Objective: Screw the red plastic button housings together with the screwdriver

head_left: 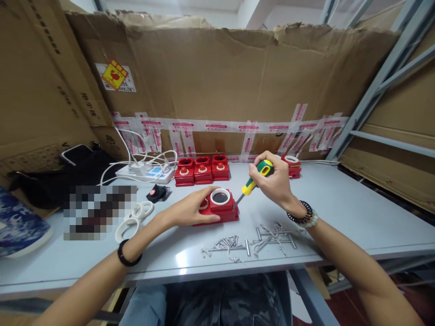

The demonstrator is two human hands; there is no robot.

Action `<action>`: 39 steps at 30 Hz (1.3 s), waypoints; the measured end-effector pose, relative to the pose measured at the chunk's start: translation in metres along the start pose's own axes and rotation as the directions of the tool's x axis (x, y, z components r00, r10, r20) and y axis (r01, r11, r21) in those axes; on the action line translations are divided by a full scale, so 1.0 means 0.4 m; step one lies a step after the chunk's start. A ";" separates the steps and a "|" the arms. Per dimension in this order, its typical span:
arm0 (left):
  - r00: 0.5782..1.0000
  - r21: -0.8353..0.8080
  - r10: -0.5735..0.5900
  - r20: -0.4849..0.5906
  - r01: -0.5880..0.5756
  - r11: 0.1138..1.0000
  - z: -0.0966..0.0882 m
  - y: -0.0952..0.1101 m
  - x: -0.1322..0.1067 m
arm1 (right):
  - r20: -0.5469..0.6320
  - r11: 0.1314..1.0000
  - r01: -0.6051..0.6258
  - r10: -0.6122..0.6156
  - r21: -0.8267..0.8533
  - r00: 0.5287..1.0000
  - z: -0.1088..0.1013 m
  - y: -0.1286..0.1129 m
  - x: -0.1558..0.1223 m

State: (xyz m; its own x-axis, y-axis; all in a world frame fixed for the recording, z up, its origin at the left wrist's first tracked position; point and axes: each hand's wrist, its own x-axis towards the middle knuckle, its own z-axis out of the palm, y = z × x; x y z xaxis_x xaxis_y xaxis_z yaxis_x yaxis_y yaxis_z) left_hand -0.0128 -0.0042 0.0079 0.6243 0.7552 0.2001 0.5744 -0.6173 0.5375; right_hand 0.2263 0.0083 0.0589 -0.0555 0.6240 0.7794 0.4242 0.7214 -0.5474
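Note:
A red box [224, 213] with a white ring [220, 196] around a dark round window lies on the table. My left hand [193, 206] is wrapped over its left end, thumb along the near side, fingers on the far side. In my right hand [273, 179] is a screwdriver [257, 177] with a green and yellow handle. Its shaft slants down to the left, and the tip meets the right end of the red box. Whether a screw sits under the tip is hidden. Near the table's front edge lie loose screws [228, 242] and small metal rods [248, 247] with pale strings.
Three red boxes [203, 171] stand in a row at the back, another red box [295, 168] behind my right hand. To the left are white rings [128, 228], a black part [157, 193], a power strip [146, 173] with cables and a black bag [88, 167]. Cardboard [217, 72] walls the back.

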 end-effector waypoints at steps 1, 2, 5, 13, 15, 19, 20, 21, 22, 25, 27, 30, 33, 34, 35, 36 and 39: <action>1.000 -0.003 0.005 -0.002 -0.005 1.000 0.001 0.001 0.000 | 0.007 1.000 -0.010 0.010 -0.002 1.000 0.000 0.001 0.002; 1.000 -0.005 0.006 -0.003 -0.006 1.000 0.001 0.001 0.000 | 0.012 1.000 -0.016 0.016 -0.008 1.000 -0.001 0.001 0.003; 1.000 -0.010 0.004 -0.002 -0.004 1.000 0.001 0.003 0.000 | 0.024 0.999 -0.005 0.006 -0.045 1.000 -0.005 -0.001 0.005; 1.000 -0.039 0.000 0.009 0.000 0.999 0.002 0.006 0.001 | 0.051 0.981 0.045 -0.036 -0.191 0.998 -0.011 -0.029 0.003; 1.000 -0.044 0.004 0.008 -0.003 0.999 0.002 0.005 0.002 | 0.113 0.945 0.065 -0.030 -0.320 0.993 -0.009 -0.047 0.014; 1.000 -0.041 0.016 -0.006 -0.016 0.999 0.003 0.002 0.004 | 0.230 0.688 0.151 0.025 -0.710 0.973 0.004 -0.094 0.047; 1.000 -0.041 0.016 -0.008 -0.017 0.999 0.004 0.001 0.004 | 0.259 0.618 0.181 0.038 -0.765 0.965 0.009 -0.104 0.056; 1.000 -0.041 0.016 -0.009 -0.016 0.999 0.004 0.001 0.004 | 0.290 0.571 0.210 0.052 -0.794 0.956 0.014 -0.111 0.065; 1.000 -0.041 0.016 -0.008 -0.016 0.999 0.004 0.002 0.004 | 0.322 0.550 0.234 0.068 -0.802 0.944 0.019 -0.116 0.073; 1.000 -0.045 0.026 0.011 -0.026 0.999 0.003 0.004 0.004 | 0.420 0.590 0.281 0.111 -0.757 0.901 0.024 -0.124 0.093; 0.999 -0.039 0.031 0.016 -0.031 0.999 0.002 0.004 0.004 | 0.507 0.670 0.319 0.100 -0.670 0.856 0.016 -0.129 0.102; 1.000 -0.020 0.027 0.010 -0.027 0.999 0.001 0.002 0.002 | 0.694 0.832 0.356 0.047 -0.425 0.719 -0.014 -0.145 0.112; 0.999 -0.020 0.035 0.017 -0.034 0.999 0.001 0.000 0.001 | 0.832 0.909 0.354 -0.014 -0.220 0.554 -0.040 -0.155 0.120; 0.999 -0.021 0.038 0.018 -0.037 0.999 0.000 0.001 0.001 | 0.839 0.905 0.366 -0.018 -0.218 0.543 -0.042 -0.153 0.121; 0.999 -0.022 0.039 0.019 -0.038 0.999 0.000 0.001 0.001 | 0.822 0.884 0.387 -0.004 -0.263 0.570 -0.040 -0.149 0.122; 0.999 -0.023 0.039 0.022 -0.038 0.999 -0.001 0.001 0.001 | 0.785 0.847 0.408 0.018 -0.341 0.619 -0.035 -0.144 0.123; 0.999 -0.022 0.038 0.028 -0.038 0.999 -0.001 0.000 0.001 | 0.654 0.716 0.431 0.046 -0.549 0.755 -0.015 -0.126 0.123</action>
State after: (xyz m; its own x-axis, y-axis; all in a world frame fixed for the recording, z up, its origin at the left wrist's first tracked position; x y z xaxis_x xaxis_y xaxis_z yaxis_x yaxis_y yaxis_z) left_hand -0.0128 -0.0039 0.0083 0.6602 0.7246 0.1976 0.5390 -0.6403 0.5472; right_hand 0.2076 0.0009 0.1267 -0.6134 0.7007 0.3644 0.7758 0.6211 0.1115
